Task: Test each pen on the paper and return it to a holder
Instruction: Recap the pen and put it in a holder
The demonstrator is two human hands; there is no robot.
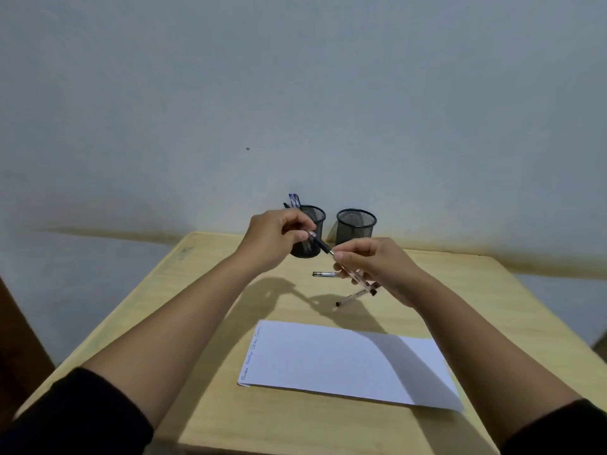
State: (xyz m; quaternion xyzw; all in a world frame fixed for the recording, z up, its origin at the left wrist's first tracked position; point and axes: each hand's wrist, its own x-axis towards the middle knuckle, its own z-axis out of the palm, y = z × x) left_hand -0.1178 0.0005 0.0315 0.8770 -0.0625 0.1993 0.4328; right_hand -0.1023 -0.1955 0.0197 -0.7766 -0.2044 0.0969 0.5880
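Against a bare grey wall, above the wooden surface, your left hand pinches a black-tipped pen while your right hand grips a clear pen, readying a test on the paper.

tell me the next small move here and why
Probably bring the pen held by the left hand down to the paper and scribble. Its tip looks bare, the right hand pinches beside it while holding another pen, and the paper shows only edge marks.
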